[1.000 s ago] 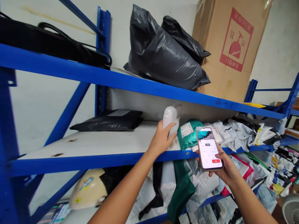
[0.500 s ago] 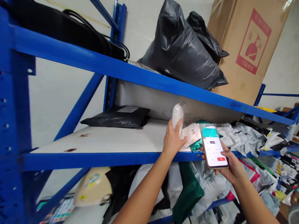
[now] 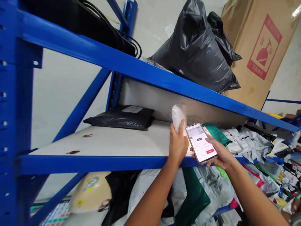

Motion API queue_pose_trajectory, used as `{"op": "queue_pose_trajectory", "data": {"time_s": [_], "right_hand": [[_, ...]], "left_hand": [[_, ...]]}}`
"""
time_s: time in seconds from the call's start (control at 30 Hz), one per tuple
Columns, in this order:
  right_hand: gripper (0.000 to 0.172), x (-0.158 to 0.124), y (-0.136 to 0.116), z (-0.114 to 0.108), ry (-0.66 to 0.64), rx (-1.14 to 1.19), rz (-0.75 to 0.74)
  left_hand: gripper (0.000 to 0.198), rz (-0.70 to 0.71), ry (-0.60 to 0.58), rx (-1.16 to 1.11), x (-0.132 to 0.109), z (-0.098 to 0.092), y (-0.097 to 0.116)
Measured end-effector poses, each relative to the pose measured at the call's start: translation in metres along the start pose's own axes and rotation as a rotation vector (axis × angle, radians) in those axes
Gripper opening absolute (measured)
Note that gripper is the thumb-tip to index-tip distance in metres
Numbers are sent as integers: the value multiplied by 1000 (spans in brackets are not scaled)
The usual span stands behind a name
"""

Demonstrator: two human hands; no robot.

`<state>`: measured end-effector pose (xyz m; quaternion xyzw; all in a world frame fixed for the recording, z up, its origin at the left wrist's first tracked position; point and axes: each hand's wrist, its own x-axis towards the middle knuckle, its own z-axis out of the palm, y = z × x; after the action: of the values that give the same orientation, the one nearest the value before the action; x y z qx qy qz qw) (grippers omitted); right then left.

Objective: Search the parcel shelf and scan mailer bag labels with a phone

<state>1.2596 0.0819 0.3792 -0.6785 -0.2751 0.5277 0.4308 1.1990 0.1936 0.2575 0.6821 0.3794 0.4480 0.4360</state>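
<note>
My left hand (image 3: pixel 178 144) is closed around a white package in clear plastic (image 3: pixel 178 114), held upright over the front part of the middle shelf (image 3: pixel 113 141). In my right hand (image 3: pixel 221 153) is a smartphone (image 3: pixel 201 142), its lit screen facing me with a red button near the bottom. The thumb rests over the phone's right edge. Phone and left hand are close together, the phone just right of the package. Behind the phone, a green plastic parcel (image 3: pixel 216 133) partly shows on the shelf. A black flat parcel (image 3: pixel 119 117) with a white label lies further left.
Blue shelf beams (image 3: pixel 94 164) run across at front and above. Large black bags (image 3: pixel 195 53) and a cardboard box (image 3: pixel 256 47) stand on the upper shelf. Grey parcels (image 3: pixel 254 141) crowd the right side. Below are a cream helmet (image 3: pixel 91 191) and more bagged parcels (image 3: pixel 192 197).
My right hand has brought the phone left and slightly up, closer to the package. The phone's screen content has changed. The view has shifted a little.
</note>
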Motion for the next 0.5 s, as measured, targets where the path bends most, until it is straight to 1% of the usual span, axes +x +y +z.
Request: {"op": "queue_pose_trajectory", "data": {"time_s": [0.1,0.23,0.27,0.3,0.43,0.5], "right_hand": [[77,1,-1,1,17,-1,7],[93,1,-2,1,26,9,4],[94,1,-3,0,28,10,3],[93,1,-3,0,29,9,2],[78,2,-2,-2,24,-10,-6],[75,3,-2,-2,7,-16,-21]], "left_hand": [[73,4,-6,-7,0,0,0],[74,1,-12,4,-1,0,1],[75,-3,-6,-3,-1,0,2],[75,-8,0,-14,-1,-1,2],[75,-4,14,-40,0,-2,3],[74,0,17,-41,0,-2,3]]}}
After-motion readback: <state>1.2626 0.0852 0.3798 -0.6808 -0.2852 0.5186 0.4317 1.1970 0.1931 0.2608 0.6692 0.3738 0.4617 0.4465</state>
